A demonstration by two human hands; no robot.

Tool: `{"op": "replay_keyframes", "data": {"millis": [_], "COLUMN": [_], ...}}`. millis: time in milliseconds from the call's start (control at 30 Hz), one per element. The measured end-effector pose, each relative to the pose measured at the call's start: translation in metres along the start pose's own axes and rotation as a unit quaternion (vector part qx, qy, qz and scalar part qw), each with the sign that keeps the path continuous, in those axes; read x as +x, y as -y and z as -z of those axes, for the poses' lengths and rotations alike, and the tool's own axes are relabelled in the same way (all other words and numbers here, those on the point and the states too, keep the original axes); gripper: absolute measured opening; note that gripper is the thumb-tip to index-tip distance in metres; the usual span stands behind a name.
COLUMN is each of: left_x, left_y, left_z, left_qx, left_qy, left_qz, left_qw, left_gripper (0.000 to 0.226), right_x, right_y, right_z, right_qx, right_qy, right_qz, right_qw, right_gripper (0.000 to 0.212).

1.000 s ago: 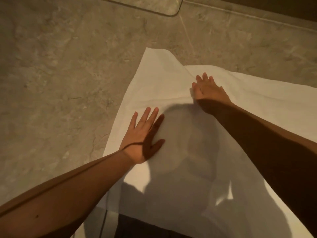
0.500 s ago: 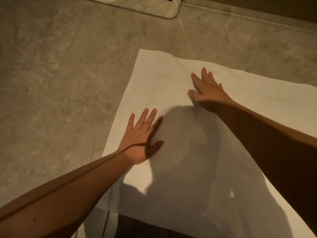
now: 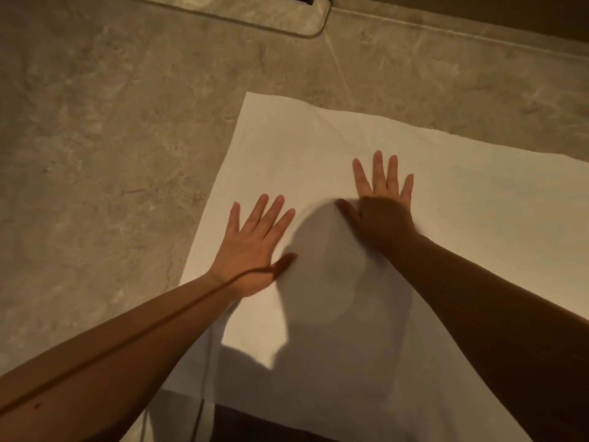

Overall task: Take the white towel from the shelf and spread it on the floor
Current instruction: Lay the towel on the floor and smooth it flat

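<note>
The white towel (image 3: 478,218) lies flat on the grey stone floor (image 3: 95,154), its far left corner pointing away from me. My left hand (image 3: 255,244) rests palm down near the towel's left edge, fingers spread. My right hand (image 3: 382,205) presses flat on the towel a little farther out and to the right, fingers apart as well. Neither hand grips the cloth. My head and arms cast a dark shadow over the towel between and below the hands.
A rounded glass or mirror edge (image 3: 306,30) lies on the floor at the top. A dark wall base (image 3: 478,14) runs along the top right. Something dark (image 3: 255,425) shows at the towel's near edge.
The folded-over far corner of the towel now lies flat. My right hand has slid back toward me and to the right, opening its fingers wide. My left hand has stayed put.
</note>
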State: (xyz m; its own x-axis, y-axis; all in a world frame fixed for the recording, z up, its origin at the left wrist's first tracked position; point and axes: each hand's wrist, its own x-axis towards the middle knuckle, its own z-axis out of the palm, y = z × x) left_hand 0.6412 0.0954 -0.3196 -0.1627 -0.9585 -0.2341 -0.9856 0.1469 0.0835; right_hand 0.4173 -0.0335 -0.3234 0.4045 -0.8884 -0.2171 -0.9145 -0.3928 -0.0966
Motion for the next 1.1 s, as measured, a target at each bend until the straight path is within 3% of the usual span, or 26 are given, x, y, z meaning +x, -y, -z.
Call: {"op": "replay_keyframes", "data": {"millis": [267, 533, 700, 967, 1100], "left_x": [0.001, 0.005, 0.004, 0.004, 0.000], "left_y": [0.005, 0.006, 0.006, 0.008, 0.007], "left_z": [-0.005, -0.014, -0.008, -0.003, -0.001], "left_qx": [-0.077, -0.068, -0.068, -0.030, -0.004], "left_qy": [-0.047, -0.079, -0.080, -0.038, -0.016], "left_qz": [-0.015, -0.026, -0.029, -0.008, -0.001], "left_qw": [0.996, 0.994, 0.994, 0.999, 1.000], "left_gripper": [0.070, 0.071, 0.072, 0.074, 0.073], "right_x": [0.043, 0.106, 0.096, 0.017, -0.013], "right_y": [0.030, 0.077, 0.061, -0.058, -0.098], "right_z": [0.006, 0.013, 0.016, 0.012, 0.009], "right_qx": [-0.023, -0.020, 0.012, 0.001, 0.033], "right_qy": [0.017, 0.104, 0.043, -0.020, -0.030], "right_qz": [0.113, 0.105, 0.127, 0.046, -0.048], "right_qw": [0.993, 0.989, 0.991, 0.999, 0.998], "right_gripper": [0.076, 0.079, 0.073, 0.065, 0.066]}}
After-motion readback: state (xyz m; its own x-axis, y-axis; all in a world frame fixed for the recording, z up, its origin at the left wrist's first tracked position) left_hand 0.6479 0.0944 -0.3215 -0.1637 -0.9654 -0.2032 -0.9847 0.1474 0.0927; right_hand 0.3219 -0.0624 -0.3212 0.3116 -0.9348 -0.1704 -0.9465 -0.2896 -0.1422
